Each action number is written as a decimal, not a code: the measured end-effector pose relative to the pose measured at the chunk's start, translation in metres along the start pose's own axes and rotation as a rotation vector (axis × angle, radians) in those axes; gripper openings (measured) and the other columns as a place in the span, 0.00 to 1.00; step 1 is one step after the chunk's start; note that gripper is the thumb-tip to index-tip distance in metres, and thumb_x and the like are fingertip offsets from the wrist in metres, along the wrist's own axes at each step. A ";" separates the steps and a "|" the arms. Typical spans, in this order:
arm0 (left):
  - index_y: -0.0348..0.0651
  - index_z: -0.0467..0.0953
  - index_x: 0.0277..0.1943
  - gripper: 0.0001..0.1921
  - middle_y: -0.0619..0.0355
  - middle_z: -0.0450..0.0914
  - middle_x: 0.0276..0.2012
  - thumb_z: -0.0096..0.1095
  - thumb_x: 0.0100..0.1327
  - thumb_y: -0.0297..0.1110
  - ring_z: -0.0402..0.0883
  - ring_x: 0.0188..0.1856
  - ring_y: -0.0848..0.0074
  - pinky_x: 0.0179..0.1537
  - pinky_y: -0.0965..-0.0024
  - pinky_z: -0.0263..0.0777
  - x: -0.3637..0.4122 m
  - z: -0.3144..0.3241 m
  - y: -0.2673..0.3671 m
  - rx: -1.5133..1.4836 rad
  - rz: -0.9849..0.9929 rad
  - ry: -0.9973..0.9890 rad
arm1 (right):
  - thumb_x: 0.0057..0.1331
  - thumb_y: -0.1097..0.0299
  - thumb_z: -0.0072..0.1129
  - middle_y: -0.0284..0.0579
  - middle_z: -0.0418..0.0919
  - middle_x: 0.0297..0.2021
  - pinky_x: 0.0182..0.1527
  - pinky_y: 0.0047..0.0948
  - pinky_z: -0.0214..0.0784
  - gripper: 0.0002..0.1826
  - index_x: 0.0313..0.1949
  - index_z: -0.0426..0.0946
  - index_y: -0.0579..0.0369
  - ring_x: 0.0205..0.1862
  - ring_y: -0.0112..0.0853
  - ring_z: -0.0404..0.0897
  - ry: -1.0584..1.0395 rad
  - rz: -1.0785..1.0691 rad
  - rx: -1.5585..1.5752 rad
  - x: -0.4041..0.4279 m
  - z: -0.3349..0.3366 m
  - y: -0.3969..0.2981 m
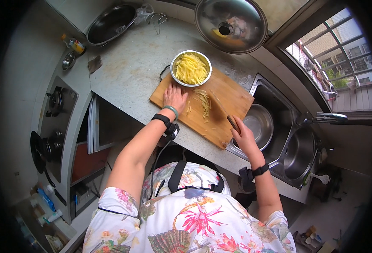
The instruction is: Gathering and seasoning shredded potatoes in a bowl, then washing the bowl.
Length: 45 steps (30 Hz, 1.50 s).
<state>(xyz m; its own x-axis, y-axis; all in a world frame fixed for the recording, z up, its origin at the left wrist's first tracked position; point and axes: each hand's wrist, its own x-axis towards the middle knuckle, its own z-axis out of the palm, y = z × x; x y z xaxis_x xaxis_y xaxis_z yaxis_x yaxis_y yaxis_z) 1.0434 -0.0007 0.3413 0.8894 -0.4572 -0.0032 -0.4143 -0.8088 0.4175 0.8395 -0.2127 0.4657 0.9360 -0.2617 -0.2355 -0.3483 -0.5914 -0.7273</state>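
A wooden cutting board (219, 132) lies at an angle on the counter, its right corner over the sink's edge. A metal bowl (173, 75) heaped with yellow shredded potato (191, 69) stands at its far edge. My left hand (175, 98) rests on the board's left part, below the bowl, fingers extended, holding nothing that shows. My right hand (244, 135) grips the handle of a kitchen knife (233, 124) at the board's right side, its blade pointing up and left. Between the hands lies a small strip of shreds (205, 102), with loose pieces around it.
Right of the board is a double steel sink (288, 139) with a metal basin (257, 123) and a faucet (331, 117). A large pan lid (231, 22) stands at the back. A wok (111, 25), a bottle (75, 44) and a gas stove (59, 110) are at left.
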 end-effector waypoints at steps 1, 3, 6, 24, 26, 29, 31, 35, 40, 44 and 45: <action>0.32 0.67 0.50 0.24 0.42 0.66 0.55 0.44 0.62 0.47 0.54 0.63 0.54 0.63 0.54 0.43 0.005 0.000 0.001 0.015 -0.050 -0.043 | 0.58 0.69 0.52 0.51 0.74 0.38 0.40 0.34 0.67 0.26 0.57 0.61 0.48 0.39 0.43 0.75 0.015 -0.082 -0.125 0.008 0.000 0.000; 0.33 0.70 0.46 0.22 0.42 0.69 0.51 0.43 0.62 0.45 0.56 0.62 0.53 0.62 0.54 0.44 0.008 -0.004 0.005 0.026 -0.038 -0.044 | 0.58 0.68 0.53 0.52 0.74 0.39 0.40 0.35 0.67 0.26 0.57 0.62 0.46 0.40 0.46 0.74 0.032 -0.162 -0.248 0.018 0.000 0.000; 0.34 0.68 0.50 0.21 0.43 0.68 0.53 0.43 0.62 0.42 0.57 0.61 0.54 0.62 0.55 0.47 0.004 -0.013 0.008 -0.013 0.094 -0.200 | 0.57 0.67 0.54 0.51 0.74 0.38 0.40 0.38 0.67 0.26 0.56 0.62 0.43 0.39 0.47 0.73 -0.008 -0.137 -0.335 0.026 0.005 -0.003; 0.37 0.69 0.43 0.10 0.47 0.74 0.40 0.47 0.60 0.29 0.71 0.45 0.55 0.47 0.63 0.65 -0.027 -0.047 0.000 -0.540 0.085 0.137 | 0.53 0.73 0.55 0.46 0.72 0.29 0.33 0.38 0.67 0.26 0.54 0.66 0.43 0.32 0.43 0.74 -0.185 -0.373 -0.448 0.028 0.009 -0.033; 0.38 0.69 0.49 0.15 0.48 0.72 0.49 0.45 0.63 0.35 0.67 0.54 0.56 0.54 0.61 0.61 -0.030 -0.056 0.001 -0.488 0.358 0.080 | 0.53 0.73 0.54 0.45 0.70 0.27 0.31 0.39 0.66 0.25 0.52 0.68 0.42 0.30 0.42 0.73 -0.156 -0.413 -0.486 0.022 0.005 -0.034; 0.41 0.64 0.58 0.21 0.52 0.64 0.59 0.44 0.64 0.40 0.54 0.64 0.58 0.60 0.57 0.51 -0.045 -0.071 0.030 -0.218 0.602 -0.189 | 0.51 0.73 0.54 0.42 0.69 0.24 0.29 0.37 0.65 0.24 0.50 0.71 0.40 0.27 0.40 0.71 -0.089 -0.484 -0.554 0.014 -0.002 -0.025; 0.42 0.62 0.59 0.23 0.53 0.61 0.61 0.43 0.64 0.42 0.50 0.66 0.58 0.62 0.56 0.48 -0.055 -0.067 0.043 -0.164 0.641 -0.276 | 0.50 0.74 0.54 0.41 0.69 0.24 0.29 0.35 0.64 0.25 0.49 0.72 0.40 0.26 0.38 0.71 -0.052 -0.524 -0.580 0.008 -0.006 -0.021; 0.42 0.58 0.62 0.25 0.55 0.55 0.64 0.38 0.65 0.45 0.45 0.68 0.60 0.64 0.55 0.42 -0.042 -0.048 0.033 0.057 0.626 -0.342 | 0.49 0.74 0.55 0.40 0.69 0.24 0.31 0.31 0.62 0.25 0.49 0.72 0.40 0.28 0.36 0.70 -0.036 -0.556 -0.662 -0.008 -0.015 -0.021; 0.39 0.67 0.54 0.20 0.51 0.67 0.55 0.42 0.62 0.38 0.58 0.61 0.57 0.59 0.57 0.53 -0.029 -0.035 0.011 -0.312 0.361 -0.175 | 0.54 0.73 0.56 0.40 0.73 0.28 0.35 0.31 0.64 0.22 0.51 0.69 0.48 0.30 0.34 0.72 -0.057 -0.261 -0.323 -0.038 -0.021 -0.015; 0.39 0.72 0.44 0.14 0.51 0.71 0.43 0.50 0.53 0.24 0.67 0.47 0.58 0.49 0.62 0.63 -0.020 -0.032 0.015 -0.295 0.296 0.039 | 0.61 0.70 0.52 0.35 0.74 0.34 0.31 0.21 0.64 0.22 0.55 0.63 0.58 0.29 0.21 0.69 0.126 0.016 0.299 -0.049 0.003 0.033; 0.39 0.72 0.44 0.14 0.51 0.71 0.43 0.50 0.53 0.24 0.67 0.47 0.58 0.49 0.62 0.63 -0.018 -0.031 0.018 -0.296 0.297 0.033 | 0.61 0.70 0.52 0.35 0.74 0.34 0.31 0.21 0.64 0.22 0.55 0.63 0.58 0.29 0.21 0.69 0.127 0.023 0.301 -0.050 0.004 0.040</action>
<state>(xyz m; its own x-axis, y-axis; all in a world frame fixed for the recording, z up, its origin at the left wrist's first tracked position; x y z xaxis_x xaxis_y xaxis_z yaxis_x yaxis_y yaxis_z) 1.0258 0.0041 0.3769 0.7474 -0.6386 0.1835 -0.5842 -0.5001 0.6392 0.7788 -0.2196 0.4458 0.9077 -0.3763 -0.1855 -0.3206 -0.3372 -0.8851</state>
